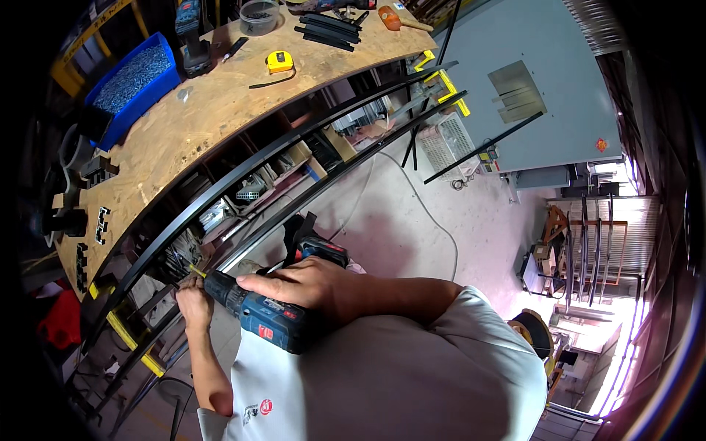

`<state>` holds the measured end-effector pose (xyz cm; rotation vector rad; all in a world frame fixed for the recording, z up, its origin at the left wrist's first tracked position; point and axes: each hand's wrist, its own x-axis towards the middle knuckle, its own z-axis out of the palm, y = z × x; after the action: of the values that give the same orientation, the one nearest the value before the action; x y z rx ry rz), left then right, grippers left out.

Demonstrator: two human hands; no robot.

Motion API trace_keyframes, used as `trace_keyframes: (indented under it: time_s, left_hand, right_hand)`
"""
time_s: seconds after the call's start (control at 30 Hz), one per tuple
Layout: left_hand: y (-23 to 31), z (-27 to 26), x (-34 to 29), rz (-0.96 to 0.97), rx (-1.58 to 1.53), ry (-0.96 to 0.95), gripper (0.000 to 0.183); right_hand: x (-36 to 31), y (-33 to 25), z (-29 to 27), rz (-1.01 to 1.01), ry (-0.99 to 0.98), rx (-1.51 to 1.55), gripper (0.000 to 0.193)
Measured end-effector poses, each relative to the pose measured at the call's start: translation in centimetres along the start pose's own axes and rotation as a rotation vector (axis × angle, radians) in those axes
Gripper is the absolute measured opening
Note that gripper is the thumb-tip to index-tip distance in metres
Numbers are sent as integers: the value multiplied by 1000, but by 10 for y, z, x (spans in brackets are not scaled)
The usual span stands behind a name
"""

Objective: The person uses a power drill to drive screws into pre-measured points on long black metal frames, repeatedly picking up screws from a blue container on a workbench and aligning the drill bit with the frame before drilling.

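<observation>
A blue and black cordless drill (268,317) is in my right hand (315,285), whose fingers are wrapped around it. The drill points to the left, and a thin yellowish bit shows at its chuck. My left hand (194,303) is just past the chuck, with its fingers closed close to the bit. What they pinch, if anything, is too small to make out. Two long dark metal bars run across in front of me: the far bar (213,192) and the near bar (331,174). The drill tip is by the near bar.
Yellow supports (448,92) stand at the bars' ends. Beyond is a wooden workbench (220,95) with a blue bin (136,84) of small metal fasteners, a yellow tape measure (279,62), black strips (329,31) and a mallet (390,18). A cable (434,213) lies across the floor.
</observation>
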<state>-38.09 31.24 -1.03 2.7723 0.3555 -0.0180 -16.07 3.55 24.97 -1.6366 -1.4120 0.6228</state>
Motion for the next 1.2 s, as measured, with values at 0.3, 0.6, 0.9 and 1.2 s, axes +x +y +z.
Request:
trace_keyframes:
  time_s: [0.3,0.6,0.9,1.2]
  left_hand:
    - [39,-8,27,-48,7,35,25]
    - [70,-39,47,-18,-177,19,34]
    - [82,-24,51,14,-260,176,25]
    - [81,-18,48,-52,-367,190,28]
  right_hand:
    - [-10,21,-6,65,68,14,85]
    - [-35,34,-28,346,-52,138,88]
    - [-29,34,-28,554,-111,136,85]
    - [-4,30,-24,727,-271,73,87]
